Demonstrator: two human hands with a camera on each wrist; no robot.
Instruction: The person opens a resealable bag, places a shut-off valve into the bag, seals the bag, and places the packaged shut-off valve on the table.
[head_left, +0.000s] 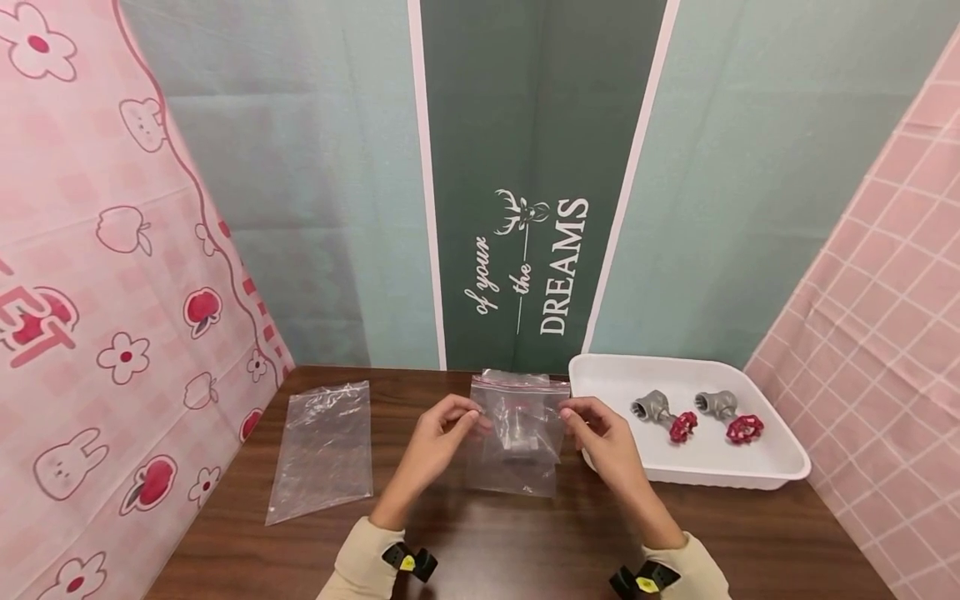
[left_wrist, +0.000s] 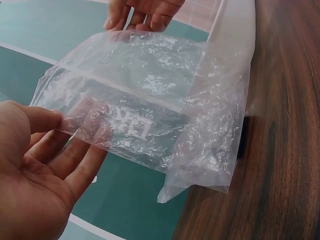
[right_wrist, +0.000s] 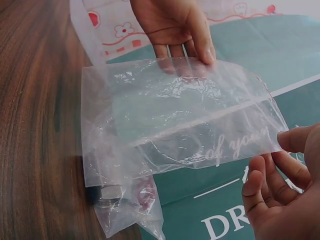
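A clear zip bag (head_left: 517, 479) with a red line along its top is held upright above the table, between both hands. My left hand (head_left: 435, 437) pinches its left edge, thumb in front and fingers behind the plastic. At the right edge, my right hand (head_left: 609, 442) pinches it between thumb and fingers. The held bag (left_wrist: 145, 100) looks flat and wrinkled in the left wrist view. Behind it, the right wrist view shows part of another clear bag (right_wrist: 127, 212) with something grey and reddish inside, mostly hidden.
A white tray (head_left: 720, 477) stands to the right, holding two grey metal valves (head_left: 654, 406) with red handwheels (head_left: 682, 427). Another clear bag (head_left: 322, 450) lies flat on the left of the brown wooden table (head_left: 480, 550). Fabric hangs behind and at both sides.
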